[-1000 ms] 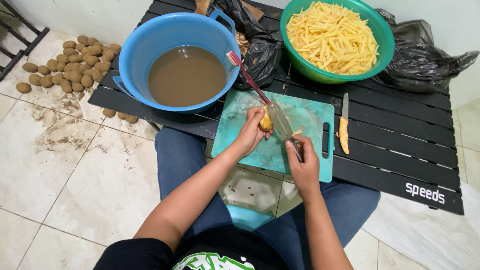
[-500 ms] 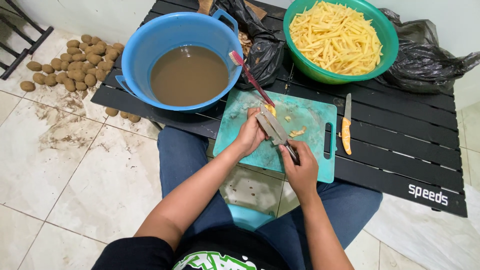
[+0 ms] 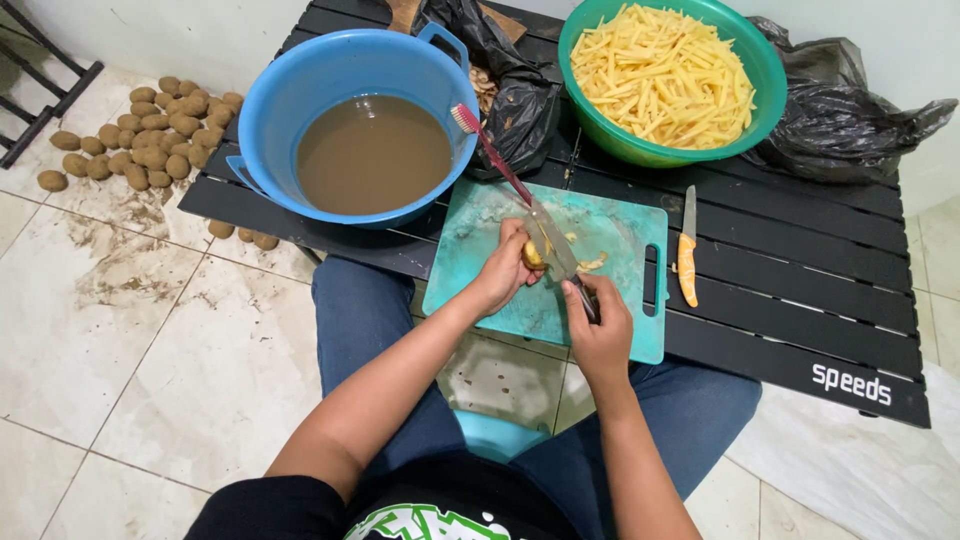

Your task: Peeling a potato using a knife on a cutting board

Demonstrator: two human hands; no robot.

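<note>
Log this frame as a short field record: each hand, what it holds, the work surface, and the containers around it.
Left hand: holds a potato over the cutting board
Right hand: grips a knife, blade against the potato
Cutting board: teal, on the black slatted table
Blue basin: murky brown water, a toothbrush leaning on its rim
Green bowl: full of cut potato sticks
Spare knife: orange handle, right of the board
Floor: pile of unpeeled potatoes

The person wears blue jeans [image 3: 370, 330] and a black short-sleeved top [image 3: 400, 505] with a green-and-white print on the chest (partly cut off); both forearms and hands are bare.
</note>
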